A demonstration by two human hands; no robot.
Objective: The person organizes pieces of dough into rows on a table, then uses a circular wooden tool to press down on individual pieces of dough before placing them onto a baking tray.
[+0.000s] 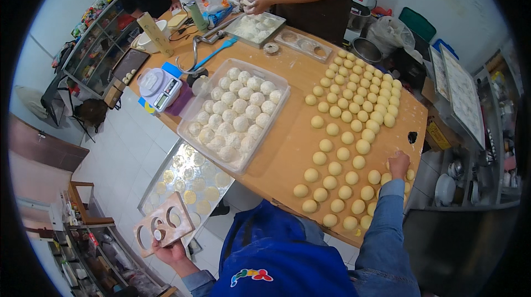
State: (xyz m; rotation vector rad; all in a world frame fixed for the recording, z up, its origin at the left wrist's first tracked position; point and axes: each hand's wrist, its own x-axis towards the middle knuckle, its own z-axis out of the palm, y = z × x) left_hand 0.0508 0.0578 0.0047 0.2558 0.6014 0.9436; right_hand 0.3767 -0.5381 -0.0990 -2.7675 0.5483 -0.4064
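Observation:
My left hand [171, 251] grips the lower edge of a flat wooden mould [156, 213] with round holes, held over a metal tray. A small white round piece [158, 234] shows by its fingers. The shiny tray [182, 146] carries flat pale dough discs [211, 193]. At the table's right side, my right hand [399, 163] is closed low among yellow dough balls [362, 146] set in loose rows. Whatever its fingers hold is hidden. Between the hands, a clear plastic tub [265, 135] is filled with white-coated dough balls [239, 107].
Across the wooden table [298, 131], a co-worker's hands [257, 3] handle dough above a floury tray [279, 25]. A second wooden mould [303, 44] lies nearby. A kitchen scale [161, 91], a blue brush [221, 51] and a metal dough hook [194, 56] stand left. Another person is behind.

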